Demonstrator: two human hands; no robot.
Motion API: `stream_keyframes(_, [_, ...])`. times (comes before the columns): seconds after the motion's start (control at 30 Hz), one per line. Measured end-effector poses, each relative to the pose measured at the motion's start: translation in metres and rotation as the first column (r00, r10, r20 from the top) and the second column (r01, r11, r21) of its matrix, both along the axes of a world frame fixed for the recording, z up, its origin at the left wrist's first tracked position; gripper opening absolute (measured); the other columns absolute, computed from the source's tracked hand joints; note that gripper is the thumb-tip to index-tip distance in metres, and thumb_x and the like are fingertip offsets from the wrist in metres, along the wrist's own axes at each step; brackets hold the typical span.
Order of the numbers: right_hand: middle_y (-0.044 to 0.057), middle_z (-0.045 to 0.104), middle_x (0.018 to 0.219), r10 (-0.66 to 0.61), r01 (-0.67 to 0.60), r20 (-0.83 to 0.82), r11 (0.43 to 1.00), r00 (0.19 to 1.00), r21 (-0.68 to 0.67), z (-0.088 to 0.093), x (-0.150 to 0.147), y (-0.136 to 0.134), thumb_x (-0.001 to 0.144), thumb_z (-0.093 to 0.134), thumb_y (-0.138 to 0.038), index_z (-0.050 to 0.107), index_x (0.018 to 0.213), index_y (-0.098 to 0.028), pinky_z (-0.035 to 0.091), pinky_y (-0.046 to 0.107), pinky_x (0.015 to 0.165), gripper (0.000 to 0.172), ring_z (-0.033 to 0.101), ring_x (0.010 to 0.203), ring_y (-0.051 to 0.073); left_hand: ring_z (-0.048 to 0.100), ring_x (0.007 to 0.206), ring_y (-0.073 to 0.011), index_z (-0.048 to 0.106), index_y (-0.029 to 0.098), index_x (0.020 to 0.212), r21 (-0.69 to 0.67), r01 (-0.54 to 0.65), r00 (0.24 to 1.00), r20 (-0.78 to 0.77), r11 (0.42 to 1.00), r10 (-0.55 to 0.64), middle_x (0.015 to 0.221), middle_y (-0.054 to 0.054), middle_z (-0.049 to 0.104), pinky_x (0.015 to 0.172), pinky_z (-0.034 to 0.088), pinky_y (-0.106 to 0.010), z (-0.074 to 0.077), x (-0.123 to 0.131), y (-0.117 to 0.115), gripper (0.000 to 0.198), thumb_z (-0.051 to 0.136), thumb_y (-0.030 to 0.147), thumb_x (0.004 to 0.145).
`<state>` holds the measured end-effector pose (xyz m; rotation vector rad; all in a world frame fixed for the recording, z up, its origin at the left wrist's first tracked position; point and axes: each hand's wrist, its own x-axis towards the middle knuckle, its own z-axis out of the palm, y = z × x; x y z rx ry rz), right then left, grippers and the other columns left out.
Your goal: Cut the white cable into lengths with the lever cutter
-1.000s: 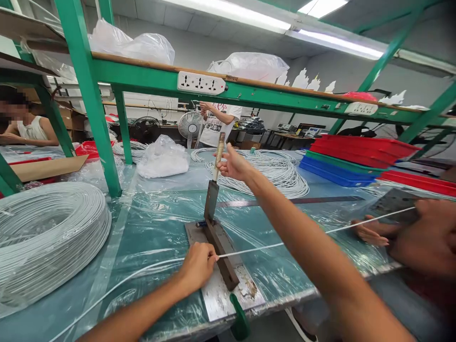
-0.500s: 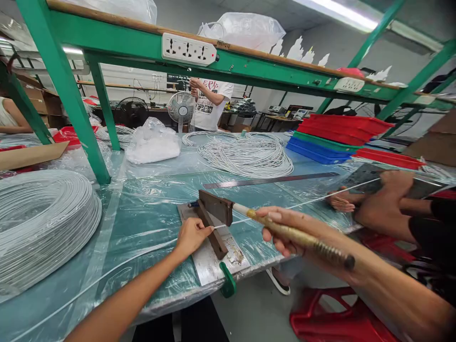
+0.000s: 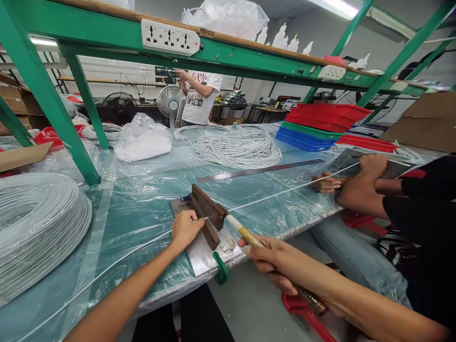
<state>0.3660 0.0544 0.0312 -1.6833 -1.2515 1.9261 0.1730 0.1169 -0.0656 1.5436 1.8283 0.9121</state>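
Left forearm point(image 3: 137, 281) is slanting from near left toward the scene's middle. Left hand point(image 3: 185, 229) is sitting at its far end, back of hand showing, fingers curling, tips pinching together and pointing right. Right forearm point(image 3: 359, 297) is angling in from near right. Right hand point(image 3: 272, 261) is gripping, fingers wrapping round. Hands are sitting apart, right one nearer; both arms showing bare.

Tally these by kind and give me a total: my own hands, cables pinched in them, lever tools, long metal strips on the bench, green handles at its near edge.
Own hands: 2 (left hand, right hand)
Pinched cable: 1
Lever tool: 1
Long metal strip: 1
Green handle: 1
Total: 6
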Motion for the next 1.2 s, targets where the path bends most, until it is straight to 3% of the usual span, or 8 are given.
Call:
stream_keyframes(0.27, [-0.012,0.029,0.048,0.099,-0.108,0.051,0.971,0.994,0.212,-0.004,0.002,-0.006,0.067,0.051,-0.046,0.041,0.093,-0.021,0.017,0.016,0.027,0.038,0.016,0.028,0.003,0.035,0.048,-0.0097,0.037,0.019,0.049,0.011,0.022,1.0,0.016,1.0,-0.022,0.046,0.006,0.036,0.05,0.019,-0.023,-0.001,0.0,0.001,0.032,0.058,0.033,0.069])
stream_keyframes(0.47, [-0.008,0.03,0.051,0.014,-0.07,0.165,0.938,0.986,0.341,-0.065,0.006,-0.025,0.073,0.049,-0.047,0.046,0.102,-0.019,0.02,0.02,0.031,0.041,0.024,0.033,0.007,0.032,0.048,-0.0092,0.036,0.019,0.049,0.054,0.03,0.995,0.097,0.998,-0.036,0.046,0.006,0.033,0.049,0.018,-0.023,-0.008,-0.003,0.0,0.032,0.057,0.033,0.068])
stream_keyframes(0.57, [-0.01,0.03,0.049,0.017,-0.065,0.144,0.94,0.989,0.334,-0.076,0.01,-0.028,0.075,0.047,-0.049,0.042,0.119,-0.016,0.02,0.02,0.032,0.056,0.024,0.032,0.008,0.031,0.048,-0.0089,0.036,0.019,0.05,0.078,0.062,0.98,0.185,0.995,-0.075,0.047,0.006,0.032,0.049,0.019,-0.023,-0.009,-0.006,-0.001,0.034,0.057,0.04,0.068])
stream_keyframes(0.63, [-0.009,0.035,0.05,0.029,-0.058,0.093,0.944,0.995,0.325,-0.059,0.013,-0.023,0.073,0.051,-0.05,0.036,0.13,-0.015,0.019,0.019,0.032,0.069,0.024,0.031,0.007,0.031,0.05,-0.0088,0.038,0.019,0.052,0.1,0.099,0.959,0.254,0.99,-0.122,0.049,0.006,0.032,0.05,0.021,-0.022,-0.004,-0.009,-0.002,0.037,0.055,0.047,0.069])
stream_keyframes(0.77, [-0.006,0.046,0.051,0.005,0.037,-0.157,0.963,0.988,0.266,0.006,0.019,-0.002,0.071,0.064,-0.039,0.034,0.138,-0.022,0.025,0.018,0.036,0.075,0.032,0.034,0.007,0.033,0.055,-0.0093,0.047,0.017,0.061,0.15,0.175,0.908,0.357,0.973,-0.219,0.056,0.005,0.037,0.053,0.026,-0.022,0.012,-0.018,-0.014,0.04,0.053,0.055,0.071])
stream_keyframes(0.93, [0.008,0.062,0.078,-0.069,0.205,-0.489,0.951,0.869,0.23,0.076,-0.004,0.051,0.088,0.045,-0.043,0.063,0.099,-0.013,0.047,0.018,0.053,0.036,0.055,0.057,0.01,0.032,0.057,-0.0098,0.052,0.014,0.063,0.146,0.242,0.853,0.44,0.959,-0.282,0.057,0.003,0.038,0.053,0.023,-0.023,0.015,-0.018,-0.039,0.041,0.054,0.053,0.075])
stream_keyframes(1.07, [0.012,0.062,0.079,0.005,0.227,-0.591,0.921,0.807,0.317,0.097,-0.04,0.116,0.091,0.031,-0.061,0.058,0.106,-0.009,0.052,0.021,0.062,0.06,0.062,0.071,0.016,0.029,0.055,-0.0097,0.044,0.016,0.058,0.134,0.287,0.85,0.421,0.948,-0.317,0.056,0.004,0.03,0.053,0.019,-0.024,0.007,-0.005,-0.055,0.047,0.045,0.057,0.081])
stream_keyframes(1.2, [0.014,0.066,0.08,0.104,0.199,-0.553,0.865,0.826,0.46,0.095,-0.082,0.181,0.091,0.034,-0.059,0.045,0.125,-0.008,0.055,0.026,0.066,0.063,0.065,0.073,0.019,0.031,0.056,-0.0103,0.045,0.016,0.06,0.111,0.327,0.867,0.36,0.938,-0.345,0.056,0.004,0.03,0.053,0.019,-0.025,-0.001,0.003,-0.065,0.052,0.037,0.061,0.084])
